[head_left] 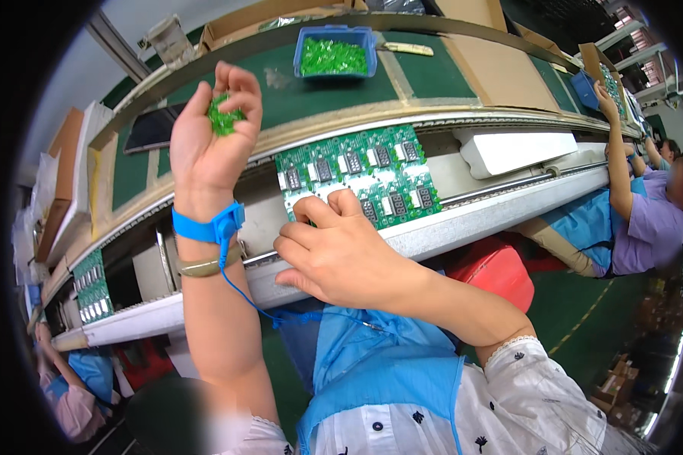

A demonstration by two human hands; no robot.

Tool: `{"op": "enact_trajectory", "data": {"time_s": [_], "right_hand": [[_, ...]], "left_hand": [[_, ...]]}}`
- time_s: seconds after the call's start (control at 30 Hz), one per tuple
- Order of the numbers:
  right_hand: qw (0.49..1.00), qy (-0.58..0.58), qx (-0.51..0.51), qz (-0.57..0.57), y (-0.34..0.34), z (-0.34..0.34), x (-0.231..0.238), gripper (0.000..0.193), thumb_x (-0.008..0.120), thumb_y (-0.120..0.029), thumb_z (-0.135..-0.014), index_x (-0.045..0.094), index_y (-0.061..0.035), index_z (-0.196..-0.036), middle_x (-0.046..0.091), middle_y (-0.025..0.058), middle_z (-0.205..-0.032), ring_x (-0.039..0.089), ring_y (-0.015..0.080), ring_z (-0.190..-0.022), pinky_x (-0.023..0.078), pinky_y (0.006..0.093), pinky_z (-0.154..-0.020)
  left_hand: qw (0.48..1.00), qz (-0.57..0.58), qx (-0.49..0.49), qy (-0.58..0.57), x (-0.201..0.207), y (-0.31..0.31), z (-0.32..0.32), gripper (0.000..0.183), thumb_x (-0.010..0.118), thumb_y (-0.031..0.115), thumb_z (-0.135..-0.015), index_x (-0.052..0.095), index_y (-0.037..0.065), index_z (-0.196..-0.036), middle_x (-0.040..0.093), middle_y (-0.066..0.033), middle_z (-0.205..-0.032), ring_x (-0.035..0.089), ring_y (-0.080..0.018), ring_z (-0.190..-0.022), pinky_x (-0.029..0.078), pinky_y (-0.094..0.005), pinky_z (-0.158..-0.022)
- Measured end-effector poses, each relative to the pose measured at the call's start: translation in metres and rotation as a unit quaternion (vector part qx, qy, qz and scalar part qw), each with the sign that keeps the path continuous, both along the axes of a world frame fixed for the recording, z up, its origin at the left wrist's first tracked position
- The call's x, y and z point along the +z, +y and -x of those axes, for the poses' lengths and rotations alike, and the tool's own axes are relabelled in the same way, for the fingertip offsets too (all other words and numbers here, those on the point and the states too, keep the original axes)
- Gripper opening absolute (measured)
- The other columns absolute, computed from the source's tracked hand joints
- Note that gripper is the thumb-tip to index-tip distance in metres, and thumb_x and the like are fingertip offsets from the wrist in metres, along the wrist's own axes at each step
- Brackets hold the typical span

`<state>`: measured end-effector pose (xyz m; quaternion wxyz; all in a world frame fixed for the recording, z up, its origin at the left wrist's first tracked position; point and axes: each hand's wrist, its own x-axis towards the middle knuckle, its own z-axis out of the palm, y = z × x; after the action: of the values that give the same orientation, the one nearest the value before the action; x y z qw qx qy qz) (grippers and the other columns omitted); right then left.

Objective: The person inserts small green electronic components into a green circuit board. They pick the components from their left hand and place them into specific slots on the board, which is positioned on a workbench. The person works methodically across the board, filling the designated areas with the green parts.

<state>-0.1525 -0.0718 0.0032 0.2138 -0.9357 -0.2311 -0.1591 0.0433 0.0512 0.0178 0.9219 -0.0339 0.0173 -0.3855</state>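
Palm up, my left hand (214, 144) cups a small heap of green parts (224, 115), its fingers curled loosely around them. A blue strap with a coiled cord circles that wrist, with a bangle below it. My right hand (334, 246) rests over the near left part of a green circuit board panel (341, 163), its fingers bent downward. Whether its fingertips hold a part is hidden. Black digit displays and white components sit in rows on the panel, and small green parts stand along its right edge. The panel lies across the conveyor rails.
A blue bin (335, 53) of green parts stands beyond the panel, with a knife-like tool (406, 48) beside it. White foam (512, 152) lies on the conveyor to the right. Another panel (91, 284) sits far left. A red stool (493, 277) and co-workers flank me.
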Motion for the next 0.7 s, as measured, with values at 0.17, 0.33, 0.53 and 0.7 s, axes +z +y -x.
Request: {"op": "enact_trajectory", "data": {"time_s": [0.17, 0.33, 0.53, 0.7], "right_hand": [[0.999, 0.000, -0.020, 0.032, 0.000, -0.002, 0.006, 0.041, 0.072, -0.049, -0.078, 0.067, -0.0100, -0.091, 0.064, 0.0027, -0.087, 0.054, 0.0236, -0.097, 0.035, 0.0425, -0.083], [0.997, -0.017, -0.069, 0.035, -0.029, 0.008, 0.009, 0.038, 0.074, -0.046, -0.077, 0.068, -0.0093, -0.084, 0.064, 0.0028, -0.080, 0.054, 0.0242, -0.094, 0.035, 0.0428, -0.085], [0.980, -0.072, -0.169, 0.073, -0.090, 0.032, 0.005, 0.037, 0.073, -0.045, -0.078, 0.067, -0.0086, -0.079, 0.063, 0.0038, -0.078, 0.054, 0.0244, -0.090, 0.034, 0.0427, -0.082], [0.947, -0.063, -0.291, 0.120, -0.146, 0.052, 0.003, 0.036, 0.071, -0.045, -0.082, 0.068, -0.0091, -0.083, 0.066, 0.0052, -0.079, 0.054, 0.0257, -0.090, 0.034, 0.0436, -0.082]], "left_hand": [[0.996, -0.076, 0.023, 0.029, 0.007, 0.003, 0.008, 0.026, 0.045, 0.028, -0.106, 0.056, 0.005, -0.104, 0.053, -0.0055, -0.089, 0.054, -0.0171, -0.082, 0.040, -0.0245, -0.056], [0.996, -0.083, -0.001, 0.041, 0.002, -0.011, 0.013, 0.025, 0.045, 0.029, -0.106, 0.056, 0.007, -0.103, 0.049, -0.0017, -0.085, 0.048, -0.0140, -0.076, 0.036, -0.0231, -0.052], [0.996, -0.086, -0.027, 0.030, -0.003, -0.020, 0.016, 0.023, 0.049, 0.030, -0.105, 0.055, 0.008, -0.103, 0.045, 0.0009, -0.082, 0.046, -0.0125, -0.074, 0.035, -0.0243, -0.053], [0.994, -0.105, -0.035, 0.023, -0.009, -0.017, 0.014, 0.023, 0.049, 0.029, -0.105, 0.057, 0.007, -0.102, 0.044, 0.0014, -0.080, 0.043, -0.0106, -0.070, 0.032, -0.0234, -0.050]]}}
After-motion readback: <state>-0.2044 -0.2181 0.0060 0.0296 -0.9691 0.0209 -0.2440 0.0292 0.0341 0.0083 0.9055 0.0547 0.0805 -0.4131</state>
